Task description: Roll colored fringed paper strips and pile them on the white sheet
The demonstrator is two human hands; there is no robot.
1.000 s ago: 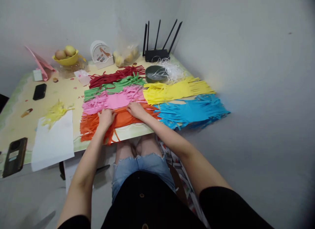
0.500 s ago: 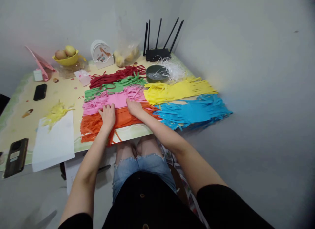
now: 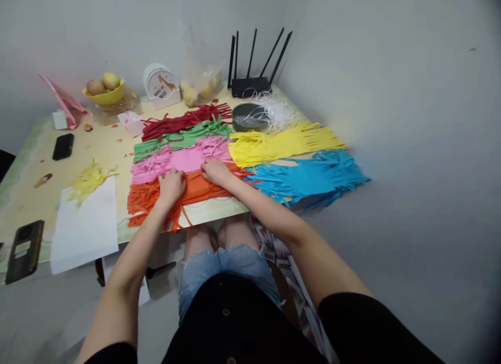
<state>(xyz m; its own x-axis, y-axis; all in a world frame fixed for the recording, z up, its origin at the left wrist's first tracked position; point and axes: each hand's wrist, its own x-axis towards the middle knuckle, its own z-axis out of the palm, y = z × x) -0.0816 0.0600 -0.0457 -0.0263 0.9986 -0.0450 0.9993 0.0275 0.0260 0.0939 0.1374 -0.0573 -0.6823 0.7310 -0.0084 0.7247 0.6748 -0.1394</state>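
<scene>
An orange fringed sheet [image 3: 200, 187], its ends cut into strips, lies along the table's front edge. At its upper edge my left hand [image 3: 172, 186] is closed with bent fingers, near the middle of the sheet. My right hand [image 3: 216, 173] is closed on the same edge a little to the right, its fingertips beside a pink fringed sheet [image 3: 187, 159]. Fingertips of both hands are partly hidden. Beyond the pink one lie a green fringed sheet [image 3: 183, 139] and a dark red fringed sheet [image 3: 182, 122]. A yellow fringed sheet [image 3: 285, 143] and a blue fringed sheet [image 3: 309, 176] lie to the right.
At the back stand a black router [image 3: 251, 86], a dark round dish [image 3: 249, 117] with white strands [image 3: 278, 113], and a yellow fruit bowl [image 3: 105, 97]. On the left lie white paper [image 3: 86, 233], yellow strips [image 3: 88, 181] and two phones, one black [image 3: 63, 146], one larger [image 3: 25, 250].
My left hand has shifted slightly right and down, its fingers drawn in more. The right hand stays near the same spot while its forearm has swung a little right. The sheets look unmoved.
</scene>
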